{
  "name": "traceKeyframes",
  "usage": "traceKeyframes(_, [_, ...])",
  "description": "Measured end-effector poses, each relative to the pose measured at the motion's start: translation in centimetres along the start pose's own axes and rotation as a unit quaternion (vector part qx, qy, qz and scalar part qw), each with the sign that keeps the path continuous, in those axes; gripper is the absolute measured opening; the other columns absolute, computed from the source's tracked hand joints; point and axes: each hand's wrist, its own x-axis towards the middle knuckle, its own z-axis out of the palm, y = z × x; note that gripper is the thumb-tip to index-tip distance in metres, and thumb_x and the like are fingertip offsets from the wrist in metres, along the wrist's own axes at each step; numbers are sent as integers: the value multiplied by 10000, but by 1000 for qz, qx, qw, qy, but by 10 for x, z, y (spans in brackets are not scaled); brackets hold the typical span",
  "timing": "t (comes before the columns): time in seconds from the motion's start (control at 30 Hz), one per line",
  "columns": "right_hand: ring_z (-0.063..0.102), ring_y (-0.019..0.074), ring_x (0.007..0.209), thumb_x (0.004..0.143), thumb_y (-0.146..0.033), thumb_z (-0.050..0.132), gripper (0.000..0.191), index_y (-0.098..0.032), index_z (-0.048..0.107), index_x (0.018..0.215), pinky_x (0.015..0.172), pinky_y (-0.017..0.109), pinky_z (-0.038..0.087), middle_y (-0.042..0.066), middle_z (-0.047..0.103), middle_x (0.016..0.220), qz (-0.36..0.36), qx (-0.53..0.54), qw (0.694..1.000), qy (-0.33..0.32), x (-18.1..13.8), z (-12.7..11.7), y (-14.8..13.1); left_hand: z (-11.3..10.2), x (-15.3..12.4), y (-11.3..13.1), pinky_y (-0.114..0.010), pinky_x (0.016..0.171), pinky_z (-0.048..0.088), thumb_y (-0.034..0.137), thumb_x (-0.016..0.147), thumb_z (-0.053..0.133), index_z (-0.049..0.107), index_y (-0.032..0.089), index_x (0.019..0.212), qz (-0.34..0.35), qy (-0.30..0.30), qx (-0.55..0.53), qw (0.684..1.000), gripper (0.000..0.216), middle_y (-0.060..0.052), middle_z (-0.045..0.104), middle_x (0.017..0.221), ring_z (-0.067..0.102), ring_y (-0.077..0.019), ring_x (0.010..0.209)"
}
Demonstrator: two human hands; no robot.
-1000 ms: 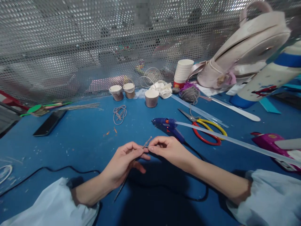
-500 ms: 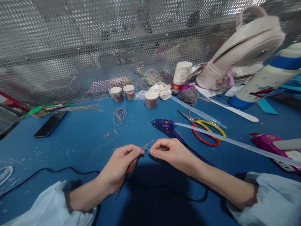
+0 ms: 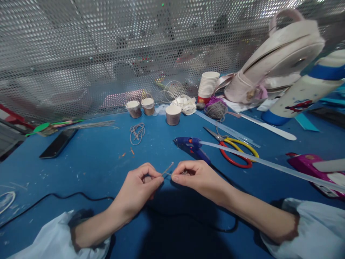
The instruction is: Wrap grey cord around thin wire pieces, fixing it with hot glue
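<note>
Over the blue table, my left hand [image 3: 140, 185] is closed in a pinch on a thin wire-like stick [image 3: 169, 166], whose tip slants up to the right past the fingertips. My right hand [image 3: 198, 178] pinches a thin grey strand of yarn [image 3: 168, 174] that runs across the short gap to the stick at my left fingertips. The rest of the stick and yarn is hidden in my hands. Just beyond my right hand lies a blue hot glue gun [image 3: 185, 141] with a long glue stick [image 3: 269, 164] in its back. A loose bundle of grey yarn [image 3: 137, 133] lies farther off.
Scissors [image 3: 237, 151] lie right of the glue gun. Paper cups [image 3: 173, 115], a cup stack [image 3: 208, 86] and a yarn ball [image 3: 216, 109] stand along the perforated metal screen [image 3: 94, 61]. A phone [image 3: 58, 144] lies left, a bottle [image 3: 302, 93] and pink bag [image 3: 275, 61] right. A black cable [image 3: 81, 194] crosses the front.
My left hand has turned slightly and its fingers have shifted on the stick, whose tip now points more steeply upward. The dark tail under my left hand no longer shows. My right hand keeps its pinch.
</note>
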Motion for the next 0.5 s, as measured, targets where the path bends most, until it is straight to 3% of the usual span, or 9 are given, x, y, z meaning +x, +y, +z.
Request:
traceKeyframes(0.2, [463, 84, 561, 697, -297, 686, 145, -155, 666, 690, 522, 213, 343, -16, 576, 621, -4, 15, 1000, -4, 0, 0, -1, -2, -1, 1, -199, 436, 237, 331, 734, 639, 659, 169, 760, -1, -20, 3, 1000, 165, 28, 476, 700, 336, -44, 490])
traceKeyframes(0.5, [490, 93, 604, 689, -293, 689, 138, -158, 662, 687, 565, 220, 373, -9, 593, 657, 0, 20, 1000, 7, 1, -2, -1, -1, 2, -2, -197, 425, 249, 349, 722, 659, 673, 157, 659, 11, -26, -30, 999, 202, 28, 447, 704, 347, -36, 487])
